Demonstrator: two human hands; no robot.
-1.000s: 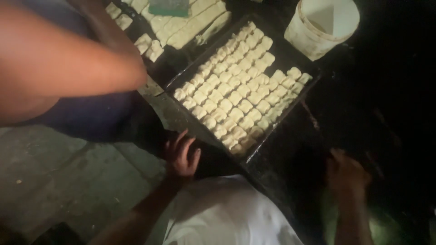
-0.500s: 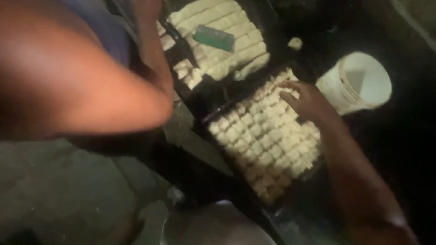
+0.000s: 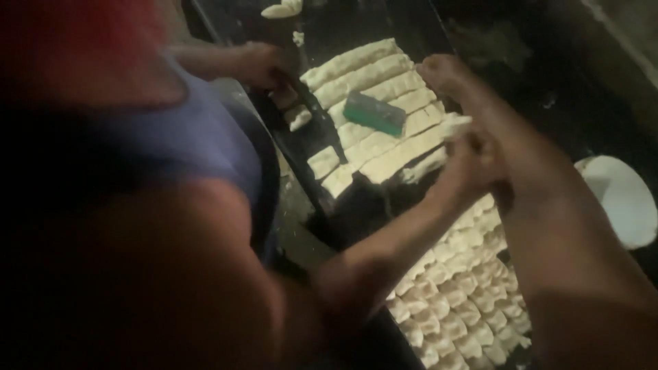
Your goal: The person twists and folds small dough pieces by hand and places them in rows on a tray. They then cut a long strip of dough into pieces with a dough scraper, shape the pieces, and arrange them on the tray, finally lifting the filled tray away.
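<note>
My left hand (image 3: pixel 473 163) reaches in from the bottom middle, its fingers pinched on a pale dough piece (image 3: pixel 455 127) at the near edge of the dough strips (image 3: pixel 384 75). My right hand (image 3: pixel 445 72) comes in from the bottom right and rests with bent fingers on the right end of those strips; blur hides what it holds. A dark tray (image 3: pixel 418 356) packed with several rows of small cut dough pieces (image 3: pixel 466 294) lies below my arms.
A co-worker in a blue sleeveless top fills the left; their hand (image 3: pixel 264 65) holds a knife (image 3: pixel 322 116) on the cut strips. A green block (image 3: pixel 373 113) lies on the dough. A white bucket (image 3: pixel 620 199) stands right. Dough scraps (image 3: pixel 281 9) lie at the far edge.
The view has swung up towards the dough strips. My right hand has left the tray's corner for the strips, and my left hand has come up holding a dough piece.
</note>
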